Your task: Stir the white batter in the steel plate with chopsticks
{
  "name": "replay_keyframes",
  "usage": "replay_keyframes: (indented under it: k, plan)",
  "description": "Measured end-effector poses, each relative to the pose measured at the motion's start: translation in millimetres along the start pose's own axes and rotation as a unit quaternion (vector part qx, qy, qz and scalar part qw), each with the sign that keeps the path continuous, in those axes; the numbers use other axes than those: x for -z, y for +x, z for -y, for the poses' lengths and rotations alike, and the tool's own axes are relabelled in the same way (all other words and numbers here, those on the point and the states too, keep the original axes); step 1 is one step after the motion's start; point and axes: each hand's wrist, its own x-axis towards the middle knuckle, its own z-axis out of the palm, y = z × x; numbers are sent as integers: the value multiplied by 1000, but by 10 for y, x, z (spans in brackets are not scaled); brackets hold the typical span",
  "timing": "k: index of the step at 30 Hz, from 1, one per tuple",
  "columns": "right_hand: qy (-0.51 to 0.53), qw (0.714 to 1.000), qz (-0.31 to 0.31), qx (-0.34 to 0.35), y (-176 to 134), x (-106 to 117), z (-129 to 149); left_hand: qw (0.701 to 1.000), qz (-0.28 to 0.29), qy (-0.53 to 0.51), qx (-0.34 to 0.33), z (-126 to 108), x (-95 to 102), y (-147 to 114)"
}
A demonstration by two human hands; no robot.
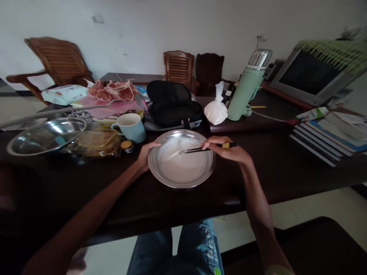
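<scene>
A round metal basin [210,170] sits on the dark table in front of me, with a milky white mixture [183,166] in it. My left hand [146,154] grips the basin's left rim, thumb over the edge and the other fingers hidden beneath. Above the right side of the basin, my right hand [223,149] is closed around a pair of black chopsticks [195,150] with gold bands near their upper ends. Their tips reach to the whitish contents. A tied clear bag of white powder [216,110] stands just behind the basin.
To the left are a shiny metal bowl [17,147], a yellowish plastic container [99,139], a small jar [127,146] and a light blue mug [133,128]. A black case [174,107] lies behind. Rightward stand a green thermos [245,93], a book stack [318,143] and a television [312,72].
</scene>
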Motion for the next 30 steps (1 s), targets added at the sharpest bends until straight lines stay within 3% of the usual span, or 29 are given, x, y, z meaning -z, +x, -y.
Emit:
replay_keyframes:
  k: [3, 5, 7, 12, 16, 21, 25, 30]
  plan:
    - [14, 999, 1, -41, -32, 51, -16, 1000, -2, 2, 2, 5, 9, 3]
    - [46, 997, 54, -26, -24, 31, 0, 1000, -1, 4, 4, 5, 11, 4]
    - [58, 996, 70, 3, 3, -19, 13, 1000, 6, 5, 4, 5, 9, 1]
    - [46, 998, -10, -41, 11, -21, 2, 1000, -1, -2, -5, 9, -8, -19]
    - [78, 995, 58, -29, 18, -32, 12, 1000, -10, -3, 4, 10, -18, -25]
    - [28, 998, -35, -52, 15, -12, -22, 1000, -9, -10, -1, 12, -25, -25]
    - [63, 994, 82, -14, 10, -20, 5, 1000, -11, -4, 3, 7, -34, -31]
    - [15, 999, -26, -39, -1, -13, 16, 1000, -17, -9, 3, -1, -32, -32]
